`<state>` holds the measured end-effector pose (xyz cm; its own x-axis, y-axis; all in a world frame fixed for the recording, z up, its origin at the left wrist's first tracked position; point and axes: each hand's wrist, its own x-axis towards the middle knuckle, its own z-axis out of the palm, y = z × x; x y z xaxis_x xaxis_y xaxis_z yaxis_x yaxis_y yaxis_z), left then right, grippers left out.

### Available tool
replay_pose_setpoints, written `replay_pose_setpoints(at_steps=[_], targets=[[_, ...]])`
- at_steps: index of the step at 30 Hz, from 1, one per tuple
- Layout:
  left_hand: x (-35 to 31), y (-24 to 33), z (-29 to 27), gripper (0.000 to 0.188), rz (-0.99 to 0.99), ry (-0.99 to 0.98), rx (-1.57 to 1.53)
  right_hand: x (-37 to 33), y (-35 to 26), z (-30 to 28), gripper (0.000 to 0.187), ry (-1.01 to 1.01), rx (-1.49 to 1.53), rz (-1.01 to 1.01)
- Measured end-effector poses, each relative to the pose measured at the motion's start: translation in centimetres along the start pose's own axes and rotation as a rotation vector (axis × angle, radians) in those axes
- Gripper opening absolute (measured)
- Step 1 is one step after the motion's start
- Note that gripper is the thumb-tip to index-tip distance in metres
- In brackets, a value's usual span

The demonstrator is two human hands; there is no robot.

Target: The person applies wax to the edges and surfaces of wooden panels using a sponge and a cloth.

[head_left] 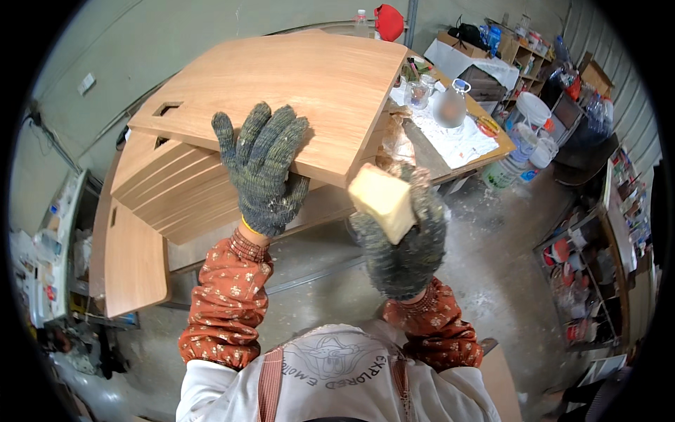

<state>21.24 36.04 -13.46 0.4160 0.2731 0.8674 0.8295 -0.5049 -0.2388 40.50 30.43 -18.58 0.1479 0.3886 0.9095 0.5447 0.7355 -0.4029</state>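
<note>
Left hand [266, 165], spread, is seemingly steadying the board [295, 81] by its near edge. Right hand [408, 246] is pinching a block [383, 200], probably needing steady grip next.

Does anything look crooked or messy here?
Yes, mildly. The large light-brown wooden panel beneath the gloved left hand sits skewed over the stepped stack of light-brown wooden boards, their edges out of line. Pale spots mark the grey floor at right; I can't tell whether something spilled.
</note>
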Motion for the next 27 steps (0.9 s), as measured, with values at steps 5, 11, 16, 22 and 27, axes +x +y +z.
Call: replay_pose_setpoints(at_steps=[5,11,16,22,27], targets=[[-0.2,0.0,0.4,0.047,0.020,0.003,0.057,-1.0,-0.2,-0.6,0.066,-0.020,0.318,0.306],[-0.2,0.2,0.6,0.046,0.043,0.014,0.074,-1.9,0.0,0.5,0.069,0.001,0.535,0.390],[-0.4,0.5,1.0,0.058,0.011,0.048,0.024,-1.1,-0.8,0.0,0.067,-0.032,0.485,0.323],[-0.2,1.0,1.0,0.054,0.022,0.019,0.075,-1.4,-0.7,0.3,0.068,-0.016,0.566,0.349],[-0.2,1.6,1.0,0.065,-0.038,0.066,-0.032,-0.6,-1.3,-0.7,0.072,-0.063,0.390,0.244]])
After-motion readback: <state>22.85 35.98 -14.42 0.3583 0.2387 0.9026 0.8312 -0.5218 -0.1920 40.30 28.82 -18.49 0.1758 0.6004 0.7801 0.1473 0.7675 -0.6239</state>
